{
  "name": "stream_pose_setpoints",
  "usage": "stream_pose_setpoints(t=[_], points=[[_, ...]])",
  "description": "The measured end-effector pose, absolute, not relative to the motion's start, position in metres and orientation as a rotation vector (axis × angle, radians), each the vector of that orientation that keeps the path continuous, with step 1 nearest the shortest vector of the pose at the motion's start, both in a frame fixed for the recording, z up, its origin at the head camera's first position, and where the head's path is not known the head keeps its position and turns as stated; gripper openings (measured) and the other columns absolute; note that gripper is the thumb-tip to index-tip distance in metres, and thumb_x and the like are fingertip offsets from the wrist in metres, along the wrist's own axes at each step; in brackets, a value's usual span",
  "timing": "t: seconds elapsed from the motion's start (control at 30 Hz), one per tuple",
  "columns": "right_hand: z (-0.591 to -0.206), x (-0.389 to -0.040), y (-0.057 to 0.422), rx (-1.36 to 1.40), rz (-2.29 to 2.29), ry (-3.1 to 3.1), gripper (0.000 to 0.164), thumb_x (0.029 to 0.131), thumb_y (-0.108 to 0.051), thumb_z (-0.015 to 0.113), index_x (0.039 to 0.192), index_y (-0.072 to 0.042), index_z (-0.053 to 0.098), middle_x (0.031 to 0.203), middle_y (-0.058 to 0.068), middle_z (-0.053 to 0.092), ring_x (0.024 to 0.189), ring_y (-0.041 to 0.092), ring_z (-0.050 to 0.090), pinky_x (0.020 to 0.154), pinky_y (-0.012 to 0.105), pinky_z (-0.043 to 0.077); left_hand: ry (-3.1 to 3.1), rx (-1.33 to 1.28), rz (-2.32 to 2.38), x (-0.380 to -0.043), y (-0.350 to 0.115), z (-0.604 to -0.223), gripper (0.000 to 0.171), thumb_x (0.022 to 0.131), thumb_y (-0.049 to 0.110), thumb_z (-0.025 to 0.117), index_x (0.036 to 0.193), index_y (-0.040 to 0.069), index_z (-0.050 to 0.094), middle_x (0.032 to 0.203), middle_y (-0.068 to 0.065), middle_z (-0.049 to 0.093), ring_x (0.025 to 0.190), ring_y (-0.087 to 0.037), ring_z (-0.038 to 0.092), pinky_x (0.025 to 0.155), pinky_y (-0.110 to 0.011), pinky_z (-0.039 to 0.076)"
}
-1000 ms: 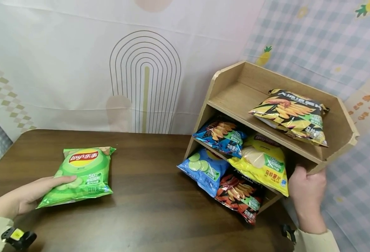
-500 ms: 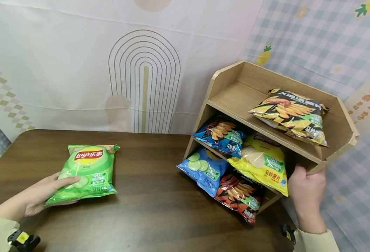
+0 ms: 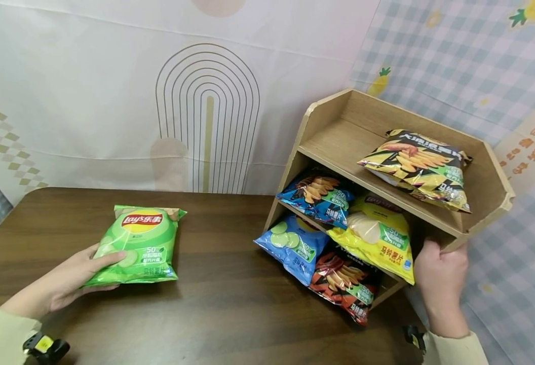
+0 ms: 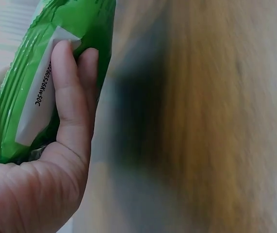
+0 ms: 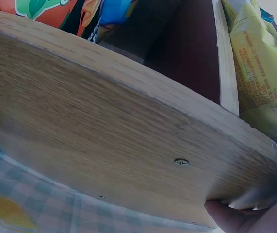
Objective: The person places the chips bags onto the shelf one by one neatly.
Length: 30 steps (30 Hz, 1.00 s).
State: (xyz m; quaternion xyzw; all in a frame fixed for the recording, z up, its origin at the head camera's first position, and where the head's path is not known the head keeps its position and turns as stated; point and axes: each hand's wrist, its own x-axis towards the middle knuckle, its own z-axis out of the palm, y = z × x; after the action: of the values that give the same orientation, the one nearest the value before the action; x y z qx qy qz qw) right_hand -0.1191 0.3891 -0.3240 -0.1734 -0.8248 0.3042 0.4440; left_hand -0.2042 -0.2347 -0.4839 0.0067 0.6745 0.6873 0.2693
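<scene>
On the left of the head view, my left hand [image 3: 73, 276] holds a green bag of potato chips [image 3: 146, 241], thumb on its printed front and fingers beneath. The left wrist view shows those fingers [image 4: 73, 97] bent against the bag's back and the bag raised off the table. At the right, my right hand [image 3: 442, 281] grips the side of a wooden shelf rack [image 3: 324, 139] below its top board. In the right wrist view its fingers [image 5: 230, 216] touch the outer face of the side panel [image 5: 109, 126]; part of this hand is out of frame.
A black-and-yellow chip bag [image 3: 420, 167] lies on the rack's top. The middle level holds a dark blue bag [image 3: 317, 195] and a yellow bag [image 3: 381, 233]. Below are a light blue bag [image 3: 295, 246] and a red-black bag [image 3: 345, 284]. Brown table [image 3: 222, 304] lies between the hands.
My left hand has carried the green chip bag to the right and slightly farther from me. My right hand keeps its grip on the rack, which stays in place.
</scene>
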Motion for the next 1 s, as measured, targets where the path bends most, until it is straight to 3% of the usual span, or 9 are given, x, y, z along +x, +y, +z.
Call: stream_pose_setpoints(t=[0.5, 0.73, 1.0], points=[[-0.323, -0.119, 0.388, -0.412, 0.762, -2.048, 0.045, 0.090, -0.009, 0.043, 0.132, 0.004, 0.046, 0.121, 0.029, 0.054, 0.097, 0.037, 0.046, 0.087, 0.056, 0.034, 1.980, 0.243, 1.833, -0.191, -0.184, -0.435, 0.063, 0.098, 0.034, 0.058, 0.142, 0.000, 0.027, 0.102, -0.015, 0.067, 0.086, -0.026, 0.067, 0.076, -0.045, 0.055], [-0.324, -0.118, 0.390, -0.423, 0.754, -2.054, 0.044, 0.091, -0.011, 0.043, 0.132, 0.003, 0.045, 0.120, 0.029, 0.054, 0.098, 0.038, 0.046, 0.087, 0.058, 0.033, 1.899, 0.386, 1.856, -0.186, -0.156, -0.406, 0.063, 0.098, 0.029, 0.058, 0.146, 0.006, 0.024, 0.104, -0.018, 0.068, 0.088, -0.028, 0.068, 0.079, -0.040, 0.055], [-0.324, -0.118, 0.389, -0.431, 0.760, -2.059, 0.045, 0.091, -0.011, 0.043, 0.133, 0.003, 0.045, 0.121, 0.029, 0.053, 0.098, 0.038, 0.046, 0.087, 0.058, 0.033, 1.893, 0.493, 1.864, -0.180, -0.125, -0.375, 0.057, 0.095, 0.030, 0.063, 0.141, 0.011, 0.034, 0.105, -0.020, 0.067, 0.087, -0.030, 0.068, 0.077, -0.040, 0.055]])
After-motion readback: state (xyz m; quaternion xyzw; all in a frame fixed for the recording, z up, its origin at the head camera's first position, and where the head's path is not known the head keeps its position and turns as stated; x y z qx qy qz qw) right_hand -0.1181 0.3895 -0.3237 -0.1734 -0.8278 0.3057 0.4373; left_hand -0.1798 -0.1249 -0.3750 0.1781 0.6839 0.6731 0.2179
